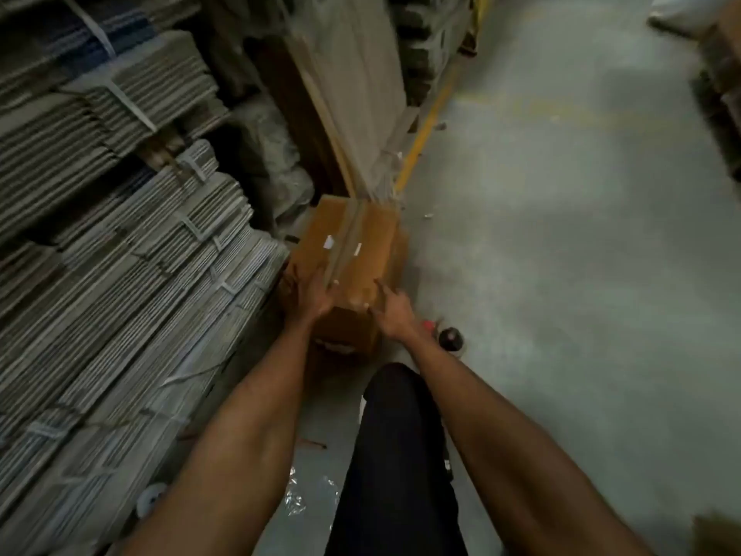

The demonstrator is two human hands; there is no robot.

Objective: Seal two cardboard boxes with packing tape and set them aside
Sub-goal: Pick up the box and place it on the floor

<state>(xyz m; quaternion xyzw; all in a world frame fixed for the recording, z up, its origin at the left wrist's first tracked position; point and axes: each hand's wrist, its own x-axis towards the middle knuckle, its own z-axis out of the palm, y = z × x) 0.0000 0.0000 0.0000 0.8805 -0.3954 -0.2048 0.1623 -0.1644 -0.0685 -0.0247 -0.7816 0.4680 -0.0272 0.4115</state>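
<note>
A brown cardboard box (pixel 363 238) stands on the floor ahead of me, with a strip of clear tape running along its top seam. My left hand (pixel 314 295) lies on the near left part of the box top, fingers stretched forward. Just beside the box's near right corner, my right hand (pixel 392 315) has straight fingers touching the top edge. A tape dispenser (pixel 450 339), dark with a red part, lies on the floor right of that hand. The picture is blurred, so I cannot tell whether a second box stands beneath the first.
Tall bundles of flat strapped cardboard (pixel 120 274) fill the left side. Wrapped sheets (pixel 361 94) lean behind the box beside a yellow floor line (pixel 425 130). Grey concrete floor (pixel 561 274) spreads to the right. My dark trouser leg (pixel 401 455) is below, with plastic scraps (pixel 294 503) nearby.
</note>
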